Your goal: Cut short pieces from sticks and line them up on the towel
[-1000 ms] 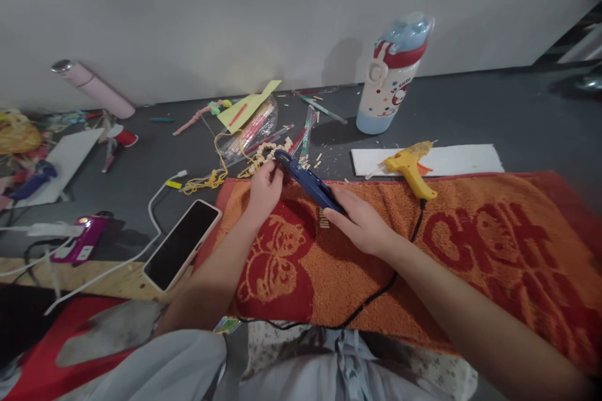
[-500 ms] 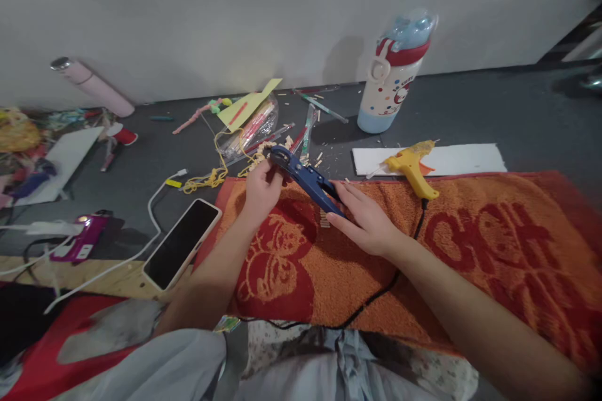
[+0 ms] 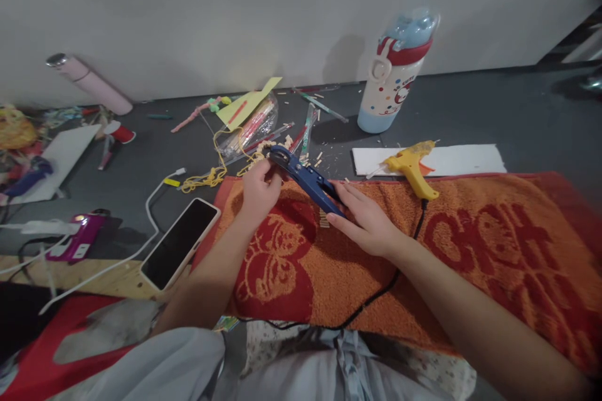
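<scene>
My right hand [image 3: 367, 220] grips the handles of a pair of blue cutting pliers [image 3: 305, 178] over the orange and red towel [image 3: 470, 244]. The pliers' jaws point up and left toward my left hand [image 3: 258, 191]. My left hand is closed in a pinch on a small pale stick piece at the jaws; the piece is mostly hidden by my fingers. Short cut bits of pale stick [image 3: 313, 160] lie scattered just beyond the towel's far edge.
A yellow glue gun [image 3: 411, 166] rests on a white board [image 3: 465, 158], its black cord crossing the towel. A decorated water bottle [image 3: 395, 75] stands by the wall. A phone [image 3: 181, 241], white cable, yellow cord [image 3: 207, 178], plastic packet of sticks [image 3: 251, 128] and pink flask [image 3: 89, 84] lie to the left.
The pliers have tilted slightly, their jaws lifting toward my left hand. My right hand has shifted a little along the handles. Nothing else has moved.
</scene>
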`<control>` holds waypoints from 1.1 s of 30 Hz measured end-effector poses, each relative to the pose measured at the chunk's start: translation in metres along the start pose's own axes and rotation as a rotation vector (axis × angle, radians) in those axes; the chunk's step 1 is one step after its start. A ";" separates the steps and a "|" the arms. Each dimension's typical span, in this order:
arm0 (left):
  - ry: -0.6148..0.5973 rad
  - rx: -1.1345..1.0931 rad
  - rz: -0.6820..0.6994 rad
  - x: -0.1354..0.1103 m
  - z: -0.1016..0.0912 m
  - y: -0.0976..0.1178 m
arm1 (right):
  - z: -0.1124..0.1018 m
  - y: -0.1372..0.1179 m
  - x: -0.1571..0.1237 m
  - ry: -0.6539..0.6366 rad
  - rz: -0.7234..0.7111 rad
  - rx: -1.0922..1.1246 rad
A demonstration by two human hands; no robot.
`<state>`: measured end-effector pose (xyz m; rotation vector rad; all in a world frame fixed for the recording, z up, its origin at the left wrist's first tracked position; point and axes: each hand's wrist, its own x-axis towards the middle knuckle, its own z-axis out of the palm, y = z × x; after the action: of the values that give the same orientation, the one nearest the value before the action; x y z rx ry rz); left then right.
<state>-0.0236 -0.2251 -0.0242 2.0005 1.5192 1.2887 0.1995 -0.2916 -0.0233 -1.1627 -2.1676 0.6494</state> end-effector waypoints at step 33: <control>-0.154 0.118 0.064 0.001 -0.006 0.009 | -0.002 -0.004 -0.001 -0.038 0.023 0.031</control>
<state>-0.0223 -0.2291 -0.0140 2.1830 1.5020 1.0621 0.1989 -0.2943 -0.0197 -1.1692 -2.1708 0.7174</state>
